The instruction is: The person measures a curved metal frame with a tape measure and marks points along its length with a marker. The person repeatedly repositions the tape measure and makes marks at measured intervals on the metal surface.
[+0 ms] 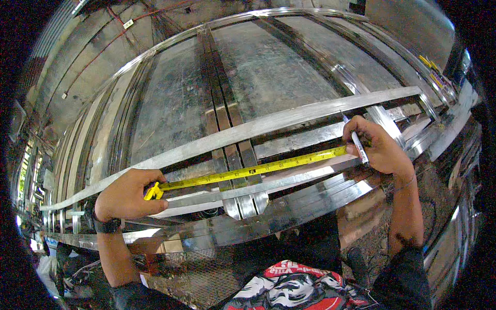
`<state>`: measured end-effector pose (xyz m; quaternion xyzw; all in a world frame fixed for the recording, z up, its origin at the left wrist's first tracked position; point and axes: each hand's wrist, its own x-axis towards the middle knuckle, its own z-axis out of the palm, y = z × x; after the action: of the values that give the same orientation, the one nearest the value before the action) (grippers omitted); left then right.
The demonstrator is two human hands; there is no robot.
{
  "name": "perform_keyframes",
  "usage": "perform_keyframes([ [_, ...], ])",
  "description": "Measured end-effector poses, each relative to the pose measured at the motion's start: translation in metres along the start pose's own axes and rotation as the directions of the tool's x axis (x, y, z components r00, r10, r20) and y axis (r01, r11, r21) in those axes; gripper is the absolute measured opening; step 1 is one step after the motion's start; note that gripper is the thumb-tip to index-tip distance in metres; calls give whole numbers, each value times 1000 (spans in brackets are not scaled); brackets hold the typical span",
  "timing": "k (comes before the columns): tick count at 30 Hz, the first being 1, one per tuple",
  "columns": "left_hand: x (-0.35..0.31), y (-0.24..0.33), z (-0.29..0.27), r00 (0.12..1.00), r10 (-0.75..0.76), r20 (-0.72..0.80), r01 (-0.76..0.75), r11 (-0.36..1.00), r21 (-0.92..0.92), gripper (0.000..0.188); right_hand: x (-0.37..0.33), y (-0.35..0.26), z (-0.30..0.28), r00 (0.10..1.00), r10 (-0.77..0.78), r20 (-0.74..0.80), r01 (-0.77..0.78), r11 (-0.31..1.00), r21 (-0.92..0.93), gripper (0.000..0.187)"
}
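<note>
A tape measure with a yellow case (153, 191) is gripped in my left hand (126, 195), which wears a dark wristband. Its yellow blade (253, 171) runs out straight to the right, above the near metal bars. My right hand (381, 144) is closed at the blade's far end and also holds a white marker (358, 146), its thin tip pointing up and away. Just beyond the blade lies a long flat metal bar (289, 112), slanting up to the right. A second, shorter metal bar (289, 181) lies on the near side of the blade.
Under the bars is a large metal frame with shiny crosswise tubes (219, 77). Its near rail (305, 206) runs across in front of me. Yellow-handled tools (431, 67) sit at the far right. A red cable (116, 36) crosses the concrete floor at the back left.
</note>
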<state>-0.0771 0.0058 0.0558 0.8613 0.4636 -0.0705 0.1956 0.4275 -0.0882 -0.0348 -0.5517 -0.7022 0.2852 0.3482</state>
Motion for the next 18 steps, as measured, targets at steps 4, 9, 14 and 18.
perform_keyframes([
  [4,-6,-8,1,999,-12,-45,12,1000,-6,40,0,0,6,991,-128,-27,128,992,-16,22],
  [9,-3,2,4,1000,-7,-25,7,1000,24,41,1,-7,11,999,-40,2,40,999,-18,22],
  [14,0,23,13,991,-123,47,126,990,-68,39,-1,-9,10,1000,-18,-9,18,995,-96,22],
  [18,2,15,20,999,-47,23,45,997,66,37,-1,-7,11,999,-28,-24,26,994,-104,23],
])
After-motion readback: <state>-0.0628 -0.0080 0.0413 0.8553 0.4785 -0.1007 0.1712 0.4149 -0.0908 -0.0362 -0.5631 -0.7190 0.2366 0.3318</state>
